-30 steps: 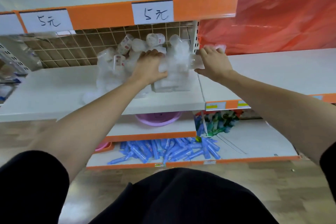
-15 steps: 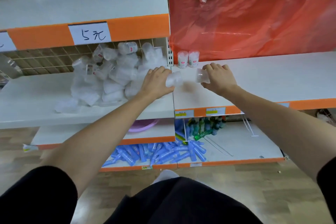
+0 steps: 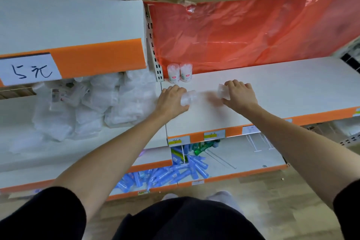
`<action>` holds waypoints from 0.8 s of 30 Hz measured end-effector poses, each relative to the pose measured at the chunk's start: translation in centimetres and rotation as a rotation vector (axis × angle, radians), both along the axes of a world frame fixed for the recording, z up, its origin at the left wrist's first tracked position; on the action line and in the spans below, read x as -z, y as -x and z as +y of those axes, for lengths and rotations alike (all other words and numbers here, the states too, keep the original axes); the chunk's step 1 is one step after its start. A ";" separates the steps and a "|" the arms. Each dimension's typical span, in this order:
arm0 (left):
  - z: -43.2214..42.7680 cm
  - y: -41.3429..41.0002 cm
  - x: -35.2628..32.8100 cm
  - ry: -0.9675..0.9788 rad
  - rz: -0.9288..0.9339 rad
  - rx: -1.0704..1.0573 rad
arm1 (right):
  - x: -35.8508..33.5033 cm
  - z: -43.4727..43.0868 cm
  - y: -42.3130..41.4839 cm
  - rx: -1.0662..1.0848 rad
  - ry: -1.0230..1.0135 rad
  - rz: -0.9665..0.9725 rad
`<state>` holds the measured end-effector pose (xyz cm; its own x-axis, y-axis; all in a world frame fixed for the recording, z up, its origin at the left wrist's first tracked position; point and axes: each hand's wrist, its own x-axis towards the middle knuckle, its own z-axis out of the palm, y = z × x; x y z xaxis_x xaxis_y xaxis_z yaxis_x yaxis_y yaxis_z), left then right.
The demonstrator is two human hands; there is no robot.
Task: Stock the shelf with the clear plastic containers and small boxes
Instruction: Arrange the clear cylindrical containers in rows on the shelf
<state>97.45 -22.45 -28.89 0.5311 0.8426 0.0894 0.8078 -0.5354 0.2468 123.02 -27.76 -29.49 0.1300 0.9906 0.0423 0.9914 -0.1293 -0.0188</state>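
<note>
Clear containers [image 3: 188, 98], small, translucent, blurred

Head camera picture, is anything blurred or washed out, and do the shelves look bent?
Head view: the clear containers in the left hand and right hand are motion-smeared; the bagged pile looks soft and washed out; the wide lens bows the shelf edge; glare streaks the red plastic sheet.

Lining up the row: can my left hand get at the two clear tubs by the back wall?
Likely yes for reach: nothing lies between left hand and tubs, but it grips a clear container.
</note>
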 end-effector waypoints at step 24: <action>-0.7 -5.6 1.2 0.181 -0.219 -0.307 | 2.5 4.5 -7.9 -0.053 0.105 0.118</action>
